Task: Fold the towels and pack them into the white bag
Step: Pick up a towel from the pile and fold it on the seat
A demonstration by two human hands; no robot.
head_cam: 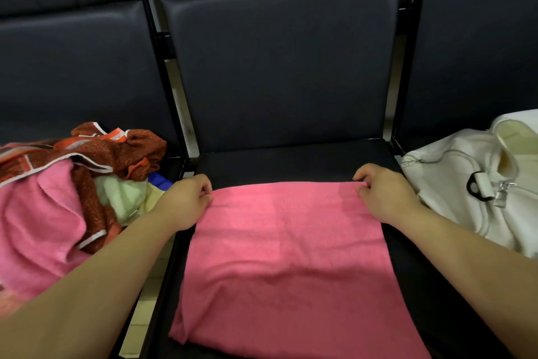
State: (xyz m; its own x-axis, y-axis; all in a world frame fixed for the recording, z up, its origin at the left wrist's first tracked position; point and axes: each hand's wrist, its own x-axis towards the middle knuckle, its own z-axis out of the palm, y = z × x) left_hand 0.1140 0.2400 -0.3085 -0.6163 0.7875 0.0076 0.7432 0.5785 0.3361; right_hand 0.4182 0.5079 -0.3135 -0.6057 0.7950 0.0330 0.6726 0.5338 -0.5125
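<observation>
Pink towel (pixel 288 256) pinched at far corners by left hand (pixel 186 201) and right hand (pixel 384 192).

Three dark padded chairs stand in a row: a middle chair (pixel 279 67), with a left chair (pixel 72 67) and a right chair (pixel 471 53) just beside it. Black posts (pixel 167 47) separate them (glossy, slightly tilted). Pale floor (pixel 139 315) shows through the lower-left gap.

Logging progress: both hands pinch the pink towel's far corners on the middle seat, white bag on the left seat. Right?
No: the head view shows the white bag on the right seat. The left hand and right hand do pinch the far corners of the pink towel.
</observation>
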